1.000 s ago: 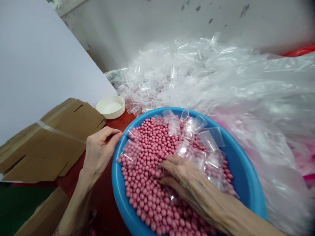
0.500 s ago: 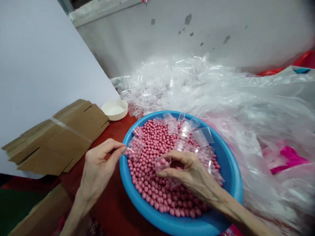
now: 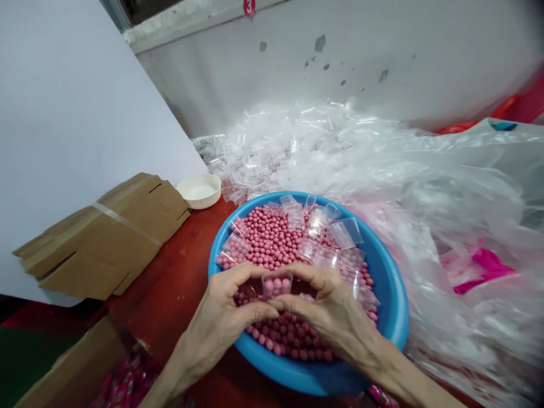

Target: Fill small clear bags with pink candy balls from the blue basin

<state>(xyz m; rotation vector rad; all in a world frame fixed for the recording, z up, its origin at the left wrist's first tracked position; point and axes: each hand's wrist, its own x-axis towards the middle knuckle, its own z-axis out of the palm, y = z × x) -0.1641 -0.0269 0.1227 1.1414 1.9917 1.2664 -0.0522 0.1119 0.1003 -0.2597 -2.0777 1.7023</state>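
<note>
A small clear plastic container (image 3: 277, 284) with several pink balls in it is held upright over a blue basin (image 3: 397, 306). My right hand (image 3: 325, 292) grips it from the right, thumb in front and fingers behind. From the left, my left hand (image 3: 238, 300) has closed on its other side, the two thumbs meeting below it. Pink balls (image 3: 276, 232) fill much of the basin. Several empty-looking clear containers (image 3: 327, 255) lie on the balls toward the right and back, and another clear container (image 3: 233, 249) rests near the left rim.
Flattened cardboard boxes (image 3: 106, 232), bound with a strap, lie on the red table (image 3: 187, 255). Behind them stands a round white dish (image 3: 199, 191). Clear containers (image 3: 255, 158) are heaped by the wall, with plastic bags (image 3: 425, 181) to the right. An open carton (image 3: 72, 362) holds pink wrapped items.
My left hand has moved right from the basin's left rim to the container in my right hand. The right hand still holds it; the view has shifted slightly.
</note>
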